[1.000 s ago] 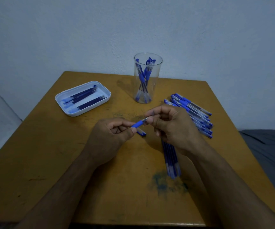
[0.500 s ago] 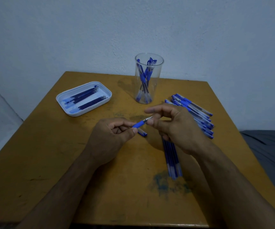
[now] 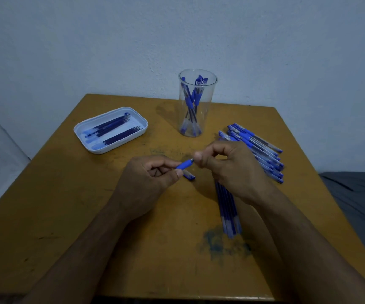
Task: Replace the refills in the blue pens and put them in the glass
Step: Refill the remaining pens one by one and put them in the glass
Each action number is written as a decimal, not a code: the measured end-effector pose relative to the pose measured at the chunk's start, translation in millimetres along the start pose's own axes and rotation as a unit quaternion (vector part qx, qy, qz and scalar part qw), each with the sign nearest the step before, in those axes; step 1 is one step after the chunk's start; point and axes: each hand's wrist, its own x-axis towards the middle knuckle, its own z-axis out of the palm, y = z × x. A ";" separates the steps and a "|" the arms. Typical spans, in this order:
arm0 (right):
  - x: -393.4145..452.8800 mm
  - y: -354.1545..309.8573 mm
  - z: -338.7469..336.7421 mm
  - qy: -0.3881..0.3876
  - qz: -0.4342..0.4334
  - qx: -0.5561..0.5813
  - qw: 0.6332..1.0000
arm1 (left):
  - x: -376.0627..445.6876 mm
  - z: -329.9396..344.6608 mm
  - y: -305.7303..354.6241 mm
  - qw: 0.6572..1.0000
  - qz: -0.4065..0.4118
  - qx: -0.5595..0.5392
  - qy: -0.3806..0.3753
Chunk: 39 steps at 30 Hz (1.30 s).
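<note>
My left hand (image 3: 148, 183) grips a blue pen (image 3: 184, 165) by its barrel, so only the rubber grip end shows. My right hand (image 3: 229, 170) pinches the pen's tip end between thumb and forefinger. A blue cap (image 3: 189, 175) lies on the table just under the pen. Behind my hands stands the clear glass (image 3: 197, 104) with several blue pens in it. A row of blue pens (image 3: 258, 148) lies to the right, partly hidden by my right hand. Several loose refills (image 3: 228, 207) lie under my right wrist.
A white tray (image 3: 111, 130) with several dark refills sits at the back left of the yellow wooden table (image 3: 67, 216). A blue ink stain (image 3: 218, 242) marks the table near the front. A wall stands close behind the table.
My right fingers have closed in onto the pen's tip, and the thin metal point that showed earlier is now covered. The left hand has stayed in place.
</note>
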 end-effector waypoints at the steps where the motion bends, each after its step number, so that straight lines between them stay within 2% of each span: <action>1: -0.3 -0.7 0.2 0.011 0.001 -0.021 1.000 | 0.2 0.0 0.3 1.000 0.002 0.002 0.000; 3: -0.7 -2.5 -1.5 0.015 -0.003 -0.026 1.000 | 0.6 -0.3 0.4 1.000 0.004 0.007 -0.001; 7: -0.1 -2.8 -3.4 -0.025 -0.001 0.040 0.999 | 0.6 0.1 -0.4 1.000 0.004 0.010 -0.001; 12: 0.3 -0.2 -0.8 0.009 0.015 0.017 1.000 | -0.2 2.1 -2.1 1.000 0.009 0.021 -0.009; 15: -0.1 -1.8 -2.5 -0.005 0.014 0.043 0.999 | 0.1 2.9 -1.8 0.999 0.019 0.023 -0.012; 24: 1.5 -2.1 3.9 0.024 0.048 0.077 0.996 | 1.1 3.7 -3.0 0.997 0.049 0.050 0.017; 29: -1.3 -3.8 9.7 0.028 0.068 0.083 0.994 | 2.7 1.8 -6.3 0.998 0.031 0.050 0.037; 31: -1.7 -2.8 13.2 0.033 0.075 0.002 0.997 | 4.2 1.4 -7.6 0.997 0.012 0.036 0.071; 32: -1.1 -1.6 15.5 0.040 0.073 -0.081 0.993 | 5.4 1.3 -9.0 0.995 0.000 0.029 0.092; 35: -0.3 -4.6 25.4 0.011 0.077 -0.322 0.944 | 8.6 -1.0 -13.1 0.991 -0.027 0.031 0.131; 37: -0.8 -5.2 33.1 -0.020 0.084 -0.386 0.918 | 9.4 -3.0 -13.1 0.990 -0.034 0.029 0.135; 39: -1.6 -4.3 38.5 -0.029 0.073 -0.411 0.908 | 8.9 -3.8 -11.8 0.990 -0.034 0.026 0.132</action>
